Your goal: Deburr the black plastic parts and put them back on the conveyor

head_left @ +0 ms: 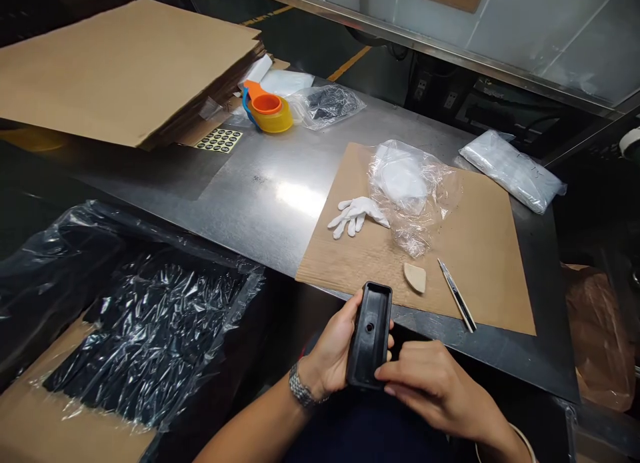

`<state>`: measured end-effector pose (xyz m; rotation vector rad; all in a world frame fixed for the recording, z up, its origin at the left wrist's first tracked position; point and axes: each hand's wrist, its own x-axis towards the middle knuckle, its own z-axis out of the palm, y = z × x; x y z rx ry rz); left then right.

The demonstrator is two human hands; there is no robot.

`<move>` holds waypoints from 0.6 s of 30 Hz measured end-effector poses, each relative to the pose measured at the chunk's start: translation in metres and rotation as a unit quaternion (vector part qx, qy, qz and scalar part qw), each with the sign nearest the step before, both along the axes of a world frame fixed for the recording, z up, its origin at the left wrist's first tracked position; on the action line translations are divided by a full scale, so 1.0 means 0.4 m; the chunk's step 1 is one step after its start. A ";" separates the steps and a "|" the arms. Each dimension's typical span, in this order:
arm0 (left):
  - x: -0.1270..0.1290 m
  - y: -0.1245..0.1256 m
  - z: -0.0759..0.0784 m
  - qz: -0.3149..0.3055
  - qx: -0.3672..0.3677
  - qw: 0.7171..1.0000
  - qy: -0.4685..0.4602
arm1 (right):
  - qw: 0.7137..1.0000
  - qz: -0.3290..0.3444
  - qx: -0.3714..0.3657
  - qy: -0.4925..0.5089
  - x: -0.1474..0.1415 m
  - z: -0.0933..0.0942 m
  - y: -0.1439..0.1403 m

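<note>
— Nearest the lens, what did you have?

— Both of my hands, low at the near edge of the steel bench. Left hand was wrapped around a black plastic tray part, a long shallow piece with a small hole in its middle, held upright on its short end, hollow side toward me. That grip was closed on the part's left edge. A metal watch sat on that wrist.

— And the other one?

— Right hand lay at the part's lower right corner, fingers curled and touching it; a closed pinch there, as far as I could tell.

— What lay beyond?

— On a cardboard sheet, a white glove, a crumpled clear bag, a tan wedge and a slim pen-like tool. To my left stood a carton lined with black film. Farther back were stacked cardboard and an orange and yellow tape dispenser.
</note>
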<state>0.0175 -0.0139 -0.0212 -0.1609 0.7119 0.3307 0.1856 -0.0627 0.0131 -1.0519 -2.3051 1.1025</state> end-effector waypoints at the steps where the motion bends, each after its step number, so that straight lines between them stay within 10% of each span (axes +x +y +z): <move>1: 0.000 0.000 -0.001 -0.001 0.001 1.000 -0.004 | 1.000 0.006 -0.005 0.002 -0.001 -0.001 0.000; 11: 0.007 -0.004 -0.005 -0.006 -0.017 1.000 -0.018 | 0.997 0.031 -0.028 0.061 -0.010 -0.024 -0.005; 18: 0.012 -0.003 -0.005 -0.009 -0.033 0.999 -0.016 | 0.992 0.024 0.092 0.084 -0.021 -0.026 -0.012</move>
